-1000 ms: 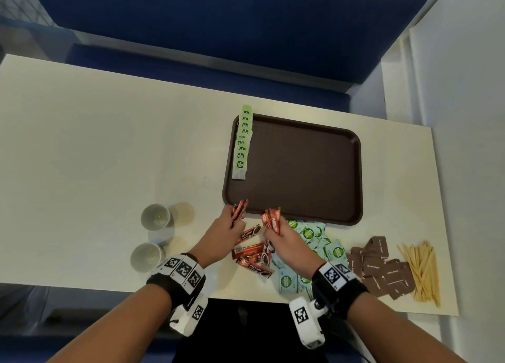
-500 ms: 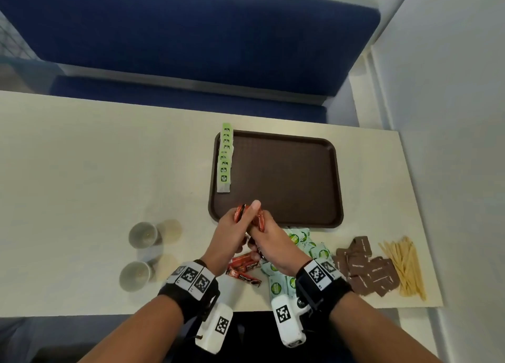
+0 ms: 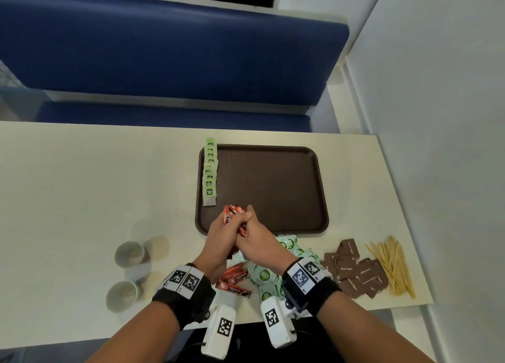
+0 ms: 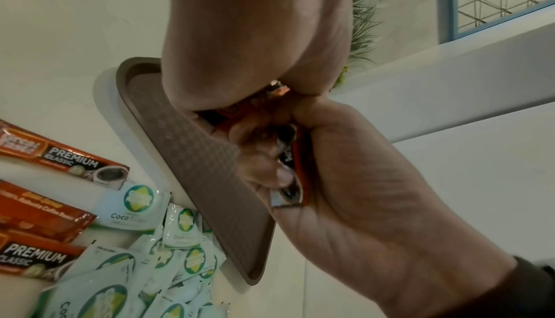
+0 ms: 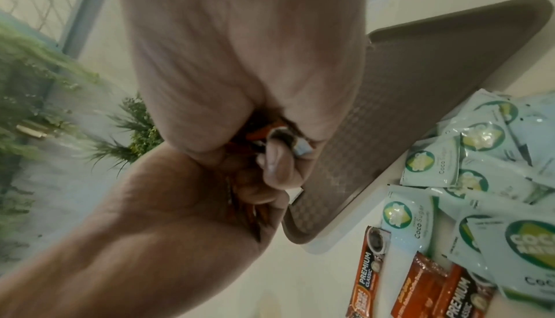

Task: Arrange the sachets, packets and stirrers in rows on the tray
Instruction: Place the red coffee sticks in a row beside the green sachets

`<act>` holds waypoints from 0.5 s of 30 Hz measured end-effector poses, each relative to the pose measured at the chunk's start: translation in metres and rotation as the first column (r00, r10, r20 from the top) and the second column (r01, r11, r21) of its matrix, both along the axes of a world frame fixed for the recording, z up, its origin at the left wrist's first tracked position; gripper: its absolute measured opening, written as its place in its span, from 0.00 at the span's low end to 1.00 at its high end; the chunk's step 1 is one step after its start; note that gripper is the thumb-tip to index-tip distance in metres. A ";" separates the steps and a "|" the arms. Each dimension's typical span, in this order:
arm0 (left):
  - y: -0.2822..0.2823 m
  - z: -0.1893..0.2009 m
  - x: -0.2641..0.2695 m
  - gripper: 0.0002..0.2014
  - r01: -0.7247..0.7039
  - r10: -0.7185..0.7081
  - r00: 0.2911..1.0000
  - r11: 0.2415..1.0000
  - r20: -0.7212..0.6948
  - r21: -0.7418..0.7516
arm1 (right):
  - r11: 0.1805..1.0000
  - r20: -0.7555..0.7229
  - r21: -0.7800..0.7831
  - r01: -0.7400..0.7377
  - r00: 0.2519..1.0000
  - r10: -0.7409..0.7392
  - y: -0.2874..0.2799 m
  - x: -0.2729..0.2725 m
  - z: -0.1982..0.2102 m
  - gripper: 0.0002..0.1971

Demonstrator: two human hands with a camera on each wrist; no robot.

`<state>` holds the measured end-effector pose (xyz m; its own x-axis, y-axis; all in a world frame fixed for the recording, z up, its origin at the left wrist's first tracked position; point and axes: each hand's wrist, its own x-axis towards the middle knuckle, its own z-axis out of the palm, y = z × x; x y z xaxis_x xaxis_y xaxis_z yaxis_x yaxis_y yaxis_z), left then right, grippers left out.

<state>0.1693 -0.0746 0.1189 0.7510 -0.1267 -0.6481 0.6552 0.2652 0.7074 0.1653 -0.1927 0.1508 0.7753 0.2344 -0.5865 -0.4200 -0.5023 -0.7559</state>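
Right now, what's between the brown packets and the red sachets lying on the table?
A heap of pale green sugar sachets lies between the brown packets and the red sachets, partly under the right wrist, in the head view.

Tray (image 3: 273,187) floor bare right of green sachet row (image 3: 210,171) — cups (image 3: 128,272) stand left.

café booth: blue bench (image 3: 169,53), table (image 3: 82,187), serving tray (image 3: 273,187)

Soft, even indoor light; faint shadows beside two cups (image 3: 131,253); wrist views blurred, edges strongly bent by wide lenses.
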 end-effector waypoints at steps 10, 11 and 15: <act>0.001 -0.004 0.021 0.04 -0.234 0.216 0.969 0.956 0.120 0.174 | 0.942 0.032 0.231 0.244 0.966 -0.258 -0.008 -0.012 0.003 0.31; 0.000 -0.007 0.023 0.04 -0.250 0.226 0.965 0.946 0.133 0.206 | 0.936 0.078 0.200 0.291 0.947 -0.311 -0.008 -0.013 0.000 0.24; -0.004 -0.014 0.028 0.05 -0.289 0.263 0.956 0.921 0.131 0.263 | 0.914 0.152 0.183 0.363 0.908 -0.391 -0.006 -0.013 -0.010 0.06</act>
